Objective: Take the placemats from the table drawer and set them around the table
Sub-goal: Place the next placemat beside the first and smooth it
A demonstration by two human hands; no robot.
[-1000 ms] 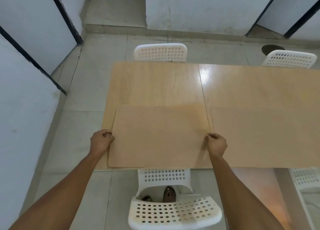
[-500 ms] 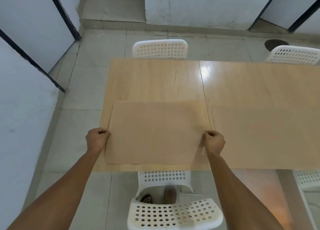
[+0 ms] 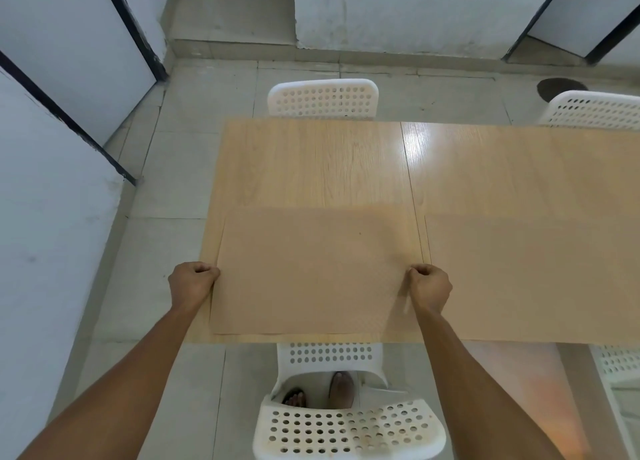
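Observation:
A tan rectangular placemat [image 3: 311,269] lies flat on the near left part of the light wooden table [image 3: 311,162]. My left hand [image 3: 192,281] pinches its left edge and my right hand [image 3: 431,286] pinches its right edge, both with fingers curled shut. A second tan placemat [image 3: 533,276] lies flat just to the right, its left edge close to my right hand. No drawer is visible.
White perforated chairs stand around the table: one [image 3: 323,98] at the far side, another [image 3: 594,110] at the far right, one [image 3: 346,428] tucked at the near edge below me, one [image 3: 620,366] at the near right. A grey partition [image 3: 52,217] runs along the left.
The placemat between my hands has slid away from me, from overhanging the table's near edge to lying fully on the tabletop. Both hands moved forward with it.

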